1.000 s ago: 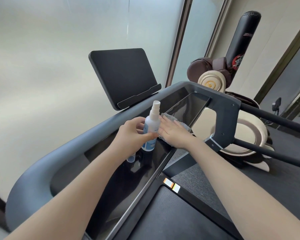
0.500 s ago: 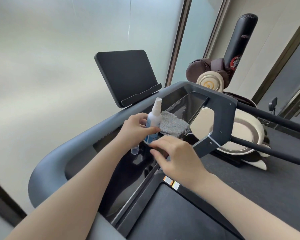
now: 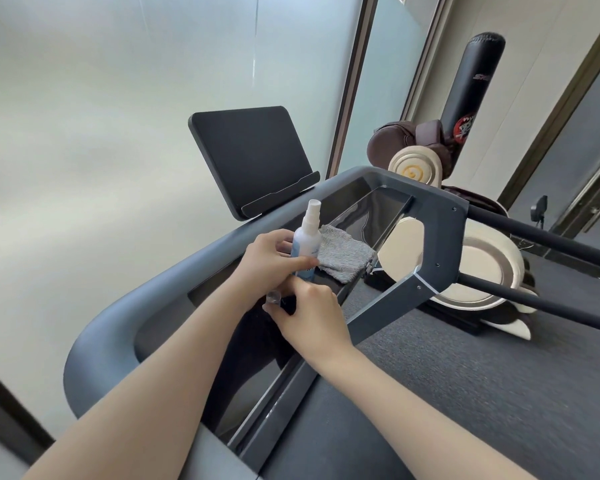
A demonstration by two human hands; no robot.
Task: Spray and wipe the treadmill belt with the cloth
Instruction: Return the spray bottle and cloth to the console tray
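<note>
- Spray bottle [image 3: 307, 242]: stands upright on the glossy console panel [image 3: 253, 344] of the treadmill, with the white nozzle uppermost and uncovered. The left hand [image 3: 269, 263] grasps it round the body, thumb across the front.
- Handling, bottle: judged small, light and rigid, with a smooth plastic wall that may slip if wet. Take hold round the mid-body and leave one finger free for the nozzle head. Do not lift it by the nozzle.
- Right hand [image 3: 310, 315]: the fingers are curled low beside the bottle base, and the fingertips appear to pinch a small clear cap [image 3: 273, 298]. The cap is judged very light and liable to roll. Set it on a flat spot before taking the cloth.
- Cloth [image 3: 347, 254]: grey, fluffy and folded, lying on the console panel just right of the bottle and touching it. Its far edge reaches the panel rim. No hand holds it.
- Handling, cloth: soft, limp and light, and likely to drape and unfold when lifted. Gather it into the palm with several fingers rather than by one corner, so that a flat pad faces the work.
- Treadmill belt [image 3: 329, 434]: dark and matt, low in the view beneath both forearms, well apart from the bottle and cloth. Judged firm and textured. It shows no sign of spray or wiping yet.
</note>
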